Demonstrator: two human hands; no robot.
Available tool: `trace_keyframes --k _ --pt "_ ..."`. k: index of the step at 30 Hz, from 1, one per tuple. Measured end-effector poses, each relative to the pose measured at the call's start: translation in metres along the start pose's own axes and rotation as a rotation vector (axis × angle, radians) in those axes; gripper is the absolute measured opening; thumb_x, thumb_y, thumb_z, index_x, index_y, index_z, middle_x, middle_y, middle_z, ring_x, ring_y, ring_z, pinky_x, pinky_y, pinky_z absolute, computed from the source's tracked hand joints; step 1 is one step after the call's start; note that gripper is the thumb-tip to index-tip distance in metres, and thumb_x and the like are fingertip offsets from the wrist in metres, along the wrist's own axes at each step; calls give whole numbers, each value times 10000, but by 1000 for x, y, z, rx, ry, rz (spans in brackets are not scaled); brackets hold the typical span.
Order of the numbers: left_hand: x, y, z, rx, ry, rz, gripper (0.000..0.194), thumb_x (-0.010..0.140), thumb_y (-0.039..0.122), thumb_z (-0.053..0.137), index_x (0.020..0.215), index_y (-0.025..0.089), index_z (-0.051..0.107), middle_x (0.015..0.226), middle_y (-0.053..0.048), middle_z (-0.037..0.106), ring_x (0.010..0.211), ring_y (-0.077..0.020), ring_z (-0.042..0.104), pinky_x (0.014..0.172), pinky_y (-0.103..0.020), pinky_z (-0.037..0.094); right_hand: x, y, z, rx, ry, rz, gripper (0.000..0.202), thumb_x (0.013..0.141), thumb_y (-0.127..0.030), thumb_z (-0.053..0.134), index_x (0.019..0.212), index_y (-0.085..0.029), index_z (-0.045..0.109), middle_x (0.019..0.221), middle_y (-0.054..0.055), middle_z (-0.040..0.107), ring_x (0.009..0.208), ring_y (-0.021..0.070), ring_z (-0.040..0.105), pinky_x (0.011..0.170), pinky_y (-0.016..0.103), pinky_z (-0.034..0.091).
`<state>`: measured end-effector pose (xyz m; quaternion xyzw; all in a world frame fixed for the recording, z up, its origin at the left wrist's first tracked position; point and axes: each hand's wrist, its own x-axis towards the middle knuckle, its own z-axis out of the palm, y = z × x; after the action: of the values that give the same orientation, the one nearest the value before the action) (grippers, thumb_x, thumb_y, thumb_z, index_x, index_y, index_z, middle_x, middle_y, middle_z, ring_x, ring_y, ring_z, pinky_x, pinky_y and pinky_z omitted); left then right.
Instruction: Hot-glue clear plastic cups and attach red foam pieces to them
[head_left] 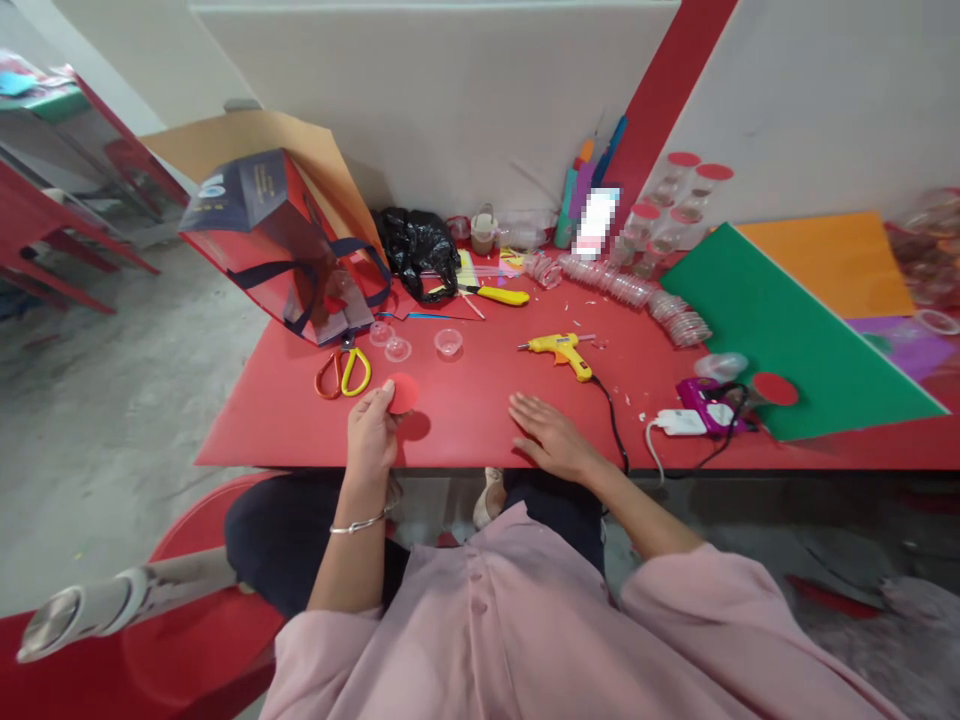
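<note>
My left hand (373, 425) pinches a round red disc (403, 393) between thumb and fingers, just above the table near its front edge. My right hand (551, 437) lies on the red tabletop (480, 395) with fingers stretched out, holding nothing. Beyond it rests a yellow glue gun (564, 352), its nozzle pointing left and its cord running to the table edge. Small clear plastic cups (448, 344) stand past the disc. Scissors (345, 370) with red and yellow handles lie left of them, partly under a paper bag (281, 240).
A yellow cutter (499, 295) and a black plastic bag (416, 250) lie at the back. Nested clear cups (637, 287) stretch to the right. Green card (787, 350), a purple power strip (712, 405) and red-topped cup pieces (686, 200) occupy the right side.
</note>
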<state>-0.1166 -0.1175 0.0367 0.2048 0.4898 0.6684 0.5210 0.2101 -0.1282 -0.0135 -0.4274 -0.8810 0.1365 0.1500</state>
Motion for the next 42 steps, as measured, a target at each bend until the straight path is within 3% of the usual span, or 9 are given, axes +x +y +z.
trace_keyframes --k 6,11,15,20,24,29,34,38,42 --pt "4 0 -2 6 26 15 336 628 384 891 744 152 678 745 -18 704 662 -140 666 597 -252 541 0 0 -1 -64 164 238 735 1004 -550 485 1551 -65 421 1621 209 356 1537 343 308 1251 586 276" --pt "2 1 0 6 -13 0 348 628 397 895 758 148 688 733 -20 700 654 -133 658 597 -242 536 -2 0 -7 181 -59 -74 505 1062 -476 389 1463 -228 569 1519 70 552 1457 220 469 1241 471 350" --pt "5 1 -5 7 26 15 342 631 388 893 767 154 684 743 -13 703 667 -137 667 610 -252 536 12 11 -4 22 120 203 653 1035 -556 390 1558 -168 437 1621 139 396 1523 296 352 1254 553 278" --pt "0 -2 14 -1 -13 21 328 656 387 883 740 151 672 718 -6 687 649 -129 657 606 -248 531 58 -72 33 24 -85 48 1001 881 -746 558 1588 -71 344 1666 228 242 1575 362 177 1277 535 170" --pt "-9 5 16 53 -133 33 324 670 384 892 704 139 682 654 6 662 593 -100 626 589 -209 505 53 -144 50 399 -351 -476 701 935 -653 580 1500 -241 526 1482 95 597 1387 241 544 1159 345 391" --pt "-4 15 -15 101 -32 14 386 620 420 915 798 130 732 748 -28 734 646 -132 673 636 -250 553 43 -91 24 388 -89 -137 368 1064 -396 458 1149 -240 780 1165 73 782 1140 200 700 1038 321 476" --pt "-2 3 -12 46 -26 -6 381 620 418 917 778 133 720 759 -23 733 650 -129 676 621 -243 552 95 -48 19 -35 -11 57 736 975 -581 545 1547 -128 447 1651 187 320 1554 347 259 1257 534 199" --pt "-6 -2 4 60 -131 -8 354 672 431 892 756 134 719 744 -32 727 646 -126 673 625 -233 549 126 -110 47 87 -88 -81 767 912 -588 632 1495 -105 513 1636 213 347 1547 374 258 1240 546 225" --pt "-4 5 3 147 -143 32 363 702 464 867 814 143 741 758 -33 722 639 -126 663 581 -222 548 90 -171 68 619 -452 -559 433 869 -415 741 1248 -206 728 1374 102 680 1293 263 603 1058 343 465"
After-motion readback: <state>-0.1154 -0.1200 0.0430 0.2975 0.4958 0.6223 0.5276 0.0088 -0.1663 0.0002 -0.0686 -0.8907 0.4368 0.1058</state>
